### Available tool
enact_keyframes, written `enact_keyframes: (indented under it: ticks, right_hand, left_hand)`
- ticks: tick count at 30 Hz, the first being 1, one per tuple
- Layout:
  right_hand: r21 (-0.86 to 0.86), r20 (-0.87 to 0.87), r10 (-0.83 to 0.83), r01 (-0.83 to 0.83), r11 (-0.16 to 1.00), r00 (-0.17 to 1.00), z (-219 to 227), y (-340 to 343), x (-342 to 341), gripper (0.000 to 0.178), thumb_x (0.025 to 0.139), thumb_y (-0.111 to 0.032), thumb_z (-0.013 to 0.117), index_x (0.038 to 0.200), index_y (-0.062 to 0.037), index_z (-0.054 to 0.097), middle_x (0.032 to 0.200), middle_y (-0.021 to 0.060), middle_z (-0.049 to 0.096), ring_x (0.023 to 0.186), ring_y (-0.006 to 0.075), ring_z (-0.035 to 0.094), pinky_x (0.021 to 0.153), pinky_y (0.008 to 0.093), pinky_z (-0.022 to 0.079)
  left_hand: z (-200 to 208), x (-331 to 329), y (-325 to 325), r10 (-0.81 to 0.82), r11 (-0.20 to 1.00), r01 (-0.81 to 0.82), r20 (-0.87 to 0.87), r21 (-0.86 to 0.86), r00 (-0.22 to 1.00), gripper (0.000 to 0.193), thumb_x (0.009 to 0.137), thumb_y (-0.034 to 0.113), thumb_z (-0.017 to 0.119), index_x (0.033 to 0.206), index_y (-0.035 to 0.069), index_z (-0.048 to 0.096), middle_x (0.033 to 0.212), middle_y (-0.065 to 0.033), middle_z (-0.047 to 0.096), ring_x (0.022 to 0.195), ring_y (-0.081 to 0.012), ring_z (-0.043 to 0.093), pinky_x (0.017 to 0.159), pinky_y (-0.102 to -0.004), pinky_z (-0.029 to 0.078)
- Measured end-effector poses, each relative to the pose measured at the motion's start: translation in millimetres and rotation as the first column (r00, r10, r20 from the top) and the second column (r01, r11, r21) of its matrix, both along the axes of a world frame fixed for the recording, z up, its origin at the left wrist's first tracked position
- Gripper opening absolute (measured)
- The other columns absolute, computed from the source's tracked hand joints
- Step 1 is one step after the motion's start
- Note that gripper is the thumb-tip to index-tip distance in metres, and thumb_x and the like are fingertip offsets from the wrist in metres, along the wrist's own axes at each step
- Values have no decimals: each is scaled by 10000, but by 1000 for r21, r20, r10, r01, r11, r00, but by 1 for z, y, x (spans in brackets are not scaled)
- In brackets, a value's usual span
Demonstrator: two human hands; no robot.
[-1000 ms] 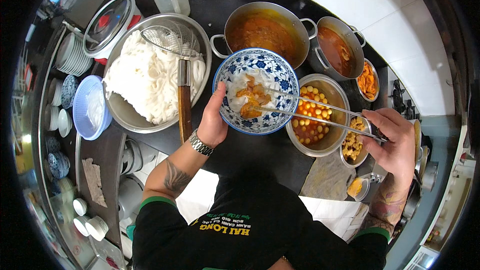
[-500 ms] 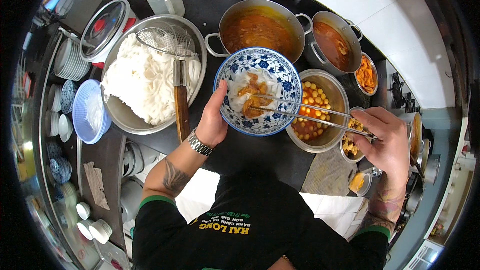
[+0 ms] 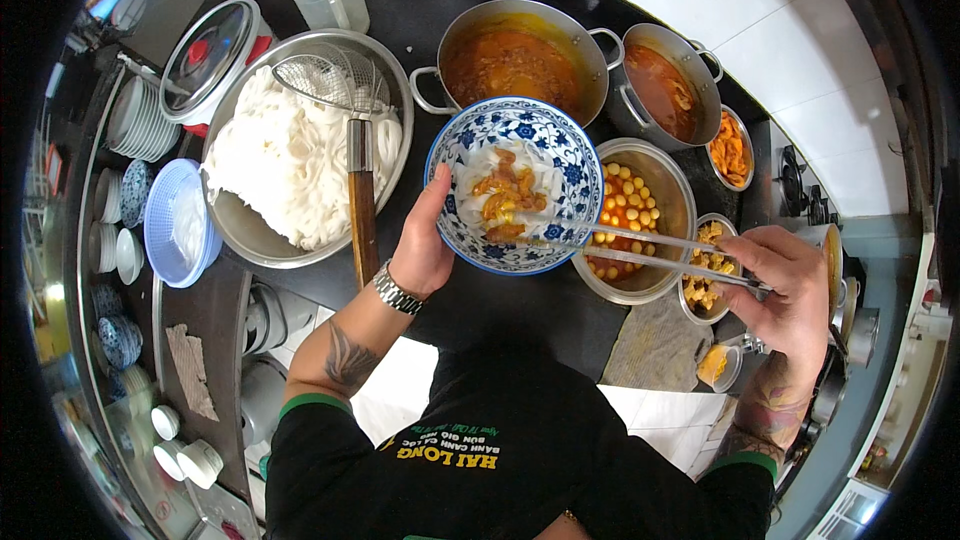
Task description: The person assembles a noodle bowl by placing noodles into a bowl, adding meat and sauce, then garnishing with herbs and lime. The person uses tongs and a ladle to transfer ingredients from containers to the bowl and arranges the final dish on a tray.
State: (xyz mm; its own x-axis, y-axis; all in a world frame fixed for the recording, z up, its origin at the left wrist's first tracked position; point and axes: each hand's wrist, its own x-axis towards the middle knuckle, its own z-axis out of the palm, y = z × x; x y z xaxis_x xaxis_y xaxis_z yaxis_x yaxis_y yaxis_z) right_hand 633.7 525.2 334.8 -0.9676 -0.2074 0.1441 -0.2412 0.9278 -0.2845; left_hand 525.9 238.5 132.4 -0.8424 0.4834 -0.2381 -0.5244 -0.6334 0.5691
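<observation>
**Patterned bowl (image 3: pixel 570 160) and tongs (image 3: pixel 670 264)**

Your left hand (image 3: pixel 425 248) is clamping the bowl's left side above the surface (image 3: pixel 540 312); your right hand (image 3: pixel 780 280) is gripping the tongs, which are pointing inside. Yellow, white and green lettering (image 3: pixel 455 452) is showing on your black shirt (image 3: pixel 490 390).

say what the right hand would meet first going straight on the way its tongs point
Leading with the metal tongs, the right hand would probably meet the orange-brown food pieces in the blue-and-white patterned bowl first, though how low the tongs sit is unclear.
</observation>
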Motion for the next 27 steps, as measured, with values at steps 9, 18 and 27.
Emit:
enact_keyframes:
  ticks: [9, 18, 27]
  right_hand:
    - [40, -27, 10, -9, 999, 1000, -3, -3, 5, 386, 574, -73, 788, 952, -40, 716, 826, 101, 668, 696, 271, 661, 619, 353, 527]
    - [81, -30, -53, 55, 995, 998, 9, -16, 27, 363, 595, -103, 791, 946, -52, 718, 813, 98, 661, 687, 271, 656, 608, 360, 521]
    - [38, -13, -294, 294, 955, 956, 14, 4, 145, 358, 719, -252, 748, 1036, -94, 703, 961, 86, 683, 834, 275, 671, 689, 377, 545]
  left_hand:
    - [4, 2, 0, -23, 1000, 23, -5, 4, 1000, 526, 1001, 434, 437, 1359, 49, 453, 1338, -100, 546, 1228, -217, 518, 1047, -374, 393]
    - [5, 7, -1, -60, 997, 59, -25, -45, 998, 569, 977, 475, 465, 1368, 61, 447, 1348, -109, 540, 1233, -235, 517, 1042, -405, 402]
    - [7, 40, 31, -301, 953, 297, -102, -52, 948, 593, 996, 470, 397, 1424, 61, 387, 1436, -104, 454, 1305, -259, 448, 1089, -430, 352]
